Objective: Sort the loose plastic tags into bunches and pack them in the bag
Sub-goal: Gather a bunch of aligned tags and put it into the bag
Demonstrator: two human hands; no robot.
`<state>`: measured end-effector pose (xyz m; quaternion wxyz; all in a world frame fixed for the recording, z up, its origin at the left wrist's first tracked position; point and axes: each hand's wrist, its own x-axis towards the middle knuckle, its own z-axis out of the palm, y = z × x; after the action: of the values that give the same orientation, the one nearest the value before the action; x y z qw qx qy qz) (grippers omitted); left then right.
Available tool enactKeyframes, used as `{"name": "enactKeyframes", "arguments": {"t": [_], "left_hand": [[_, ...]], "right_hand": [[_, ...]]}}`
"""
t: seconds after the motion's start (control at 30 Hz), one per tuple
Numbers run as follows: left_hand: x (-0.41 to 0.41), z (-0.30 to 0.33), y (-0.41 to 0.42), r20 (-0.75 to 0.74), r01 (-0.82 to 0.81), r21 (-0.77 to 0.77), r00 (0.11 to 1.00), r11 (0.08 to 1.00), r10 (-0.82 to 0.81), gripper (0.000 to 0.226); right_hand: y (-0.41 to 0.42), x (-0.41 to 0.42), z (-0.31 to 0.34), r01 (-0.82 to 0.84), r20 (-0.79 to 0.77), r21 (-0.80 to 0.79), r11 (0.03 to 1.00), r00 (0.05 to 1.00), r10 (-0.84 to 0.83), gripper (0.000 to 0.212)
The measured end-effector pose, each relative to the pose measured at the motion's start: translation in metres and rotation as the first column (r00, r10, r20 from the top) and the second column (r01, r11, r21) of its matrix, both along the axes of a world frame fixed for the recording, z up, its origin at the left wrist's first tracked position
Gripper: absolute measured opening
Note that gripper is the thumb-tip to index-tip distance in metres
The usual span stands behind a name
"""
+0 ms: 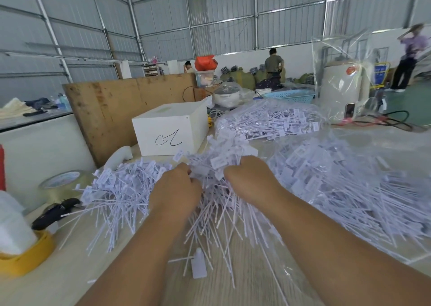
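A big heap of loose white plastic tags [116, 196] with long thin tails covers the middle of the table. My left hand [175, 189] and my right hand [249, 179] are side by side in the heap, fingers curled down into a bunch of tags [210, 203] between them. The fingertips are hidden among the tags. A clear plastic bag [349, 177] full of tags spreads over the right of the table. Another filled clear bag [268, 121] lies behind it. One single tag [198, 266] lies alone near the front.
A white box [170, 131] with a black scribble stands behind the heap, against a plywood board [105, 110]. Tape roll [61, 184], a black tool [53, 212] and a yellow dispenser [25, 256] sit at left. A white appliance [342, 91] stands at back right. People stand far behind.
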<state>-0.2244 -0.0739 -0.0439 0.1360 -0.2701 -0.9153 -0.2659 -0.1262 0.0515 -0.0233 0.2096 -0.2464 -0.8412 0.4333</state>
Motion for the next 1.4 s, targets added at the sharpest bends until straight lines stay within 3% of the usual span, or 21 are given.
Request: {"name": "enactKeyframes", "arguments": {"t": [0.13,0.23,0.37,0.4,0.5,0.53,0.7,0.77,0.87,0.97,1.07,1.13,1.3,1.4], "left_hand": [[-0.002,0.002,0.002,-0.057,0.019,0.087,0.998,0.996,-0.014,0.015],[0.001,0.003,0.004,-0.129,0.057,0.137,0.991,0.989,-0.039,0.006],[0.01,0.004,0.008,-0.205,0.225,0.152,0.96,0.962,-0.192,0.007],[0.012,0.003,0.011,-0.218,0.263,0.143,0.949,0.954,-0.229,0.008],[0.018,0.003,0.015,-0.21,0.332,0.151,0.931,0.931,-0.298,0.013],[0.019,0.003,0.015,-0.203,0.356,0.173,0.925,0.918,-0.32,0.013],[0.023,0.001,0.017,-0.174,0.456,0.27,0.889,0.848,-0.423,0.008],[0.023,0.001,0.019,-0.161,0.505,0.284,0.863,0.815,-0.478,0.017],[0.023,-0.001,0.02,-0.13,0.559,0.252,0.828,0.79,-0.545,0.052],[0.029,0.001,0.019,0.031,0.584,0.36,0.772,0.727,-0.635,0.058],[0.03,0.007,0.017,0.218,0.469,0.682,0.602,0.561,-0.768,0.056],[0.029,0.013,0.014,0.27,0.341,0.792,0.547,0.506,-0.792,0.046],[0.029,0.02,0.011,0.376,0.029,0.896,0.485,0.444,-0.79,0.024],[0.03,0.022,0.011,0.426,-0.027,0.883,0.464,0.469,-0.777,0.032]], "right_hand": [[0.001,-0.001,0.001,0.015,-0.208,-0.242,0.97,0.976,-0.068,0.03],[-0.001,0.0,0.002,0.012,-0.24,-0.31,0.951,0.966,-0.091,0.024],[-0.003,-0.001,-0.001,0.0,-0.206,-0.349,0.937,0.975,-0.077,0.018],[-0.005,0.0,-0.001,-0.018,-0.208,-0.383,0.923,0.976,-0.067,0.012],[-0.005,0.0,-0.002,-0.136,-0.299,-0.503,0.853,0.954,-0.024,0.046],[-0.004,0.0,-0.002,-0.17,-0.326,-0.522,0.836,0.945,-0.012,0.049],[0.0,0.004,-0.005,-0.369,-0.505,-0.56,0.742,0.862,0.048,0.022],[0.0,0.006,-0.003,-0.408,-0.55,-0.572,0.712,0.834,0.036,0.027],[0.001,0.009,-0.002,-0.43,-0.557,-0.571,0.699,0.829,0.055,0.028],[0.0,0.01,-0.002,-0.413,-0.505,-0.564,0.715,0.858,0.097,0.029],[0.003,0.007,-0.003,-0.363,-0.473,-0.575,0.733,0.879,0.065,0.032],[0.005,0.005,-0.004,-0.342,-0.466,-0.566,0.75,0.883,0.05,0.029],[0.004,0.001,-0.007,-0.274,-0.428,-0.465,0.842,0.902,0.057,0.031],[-0.002,0.0,-0.008,-0.221,-0.357,-0.344,0.913,0.93,0.09,0.035]]}}
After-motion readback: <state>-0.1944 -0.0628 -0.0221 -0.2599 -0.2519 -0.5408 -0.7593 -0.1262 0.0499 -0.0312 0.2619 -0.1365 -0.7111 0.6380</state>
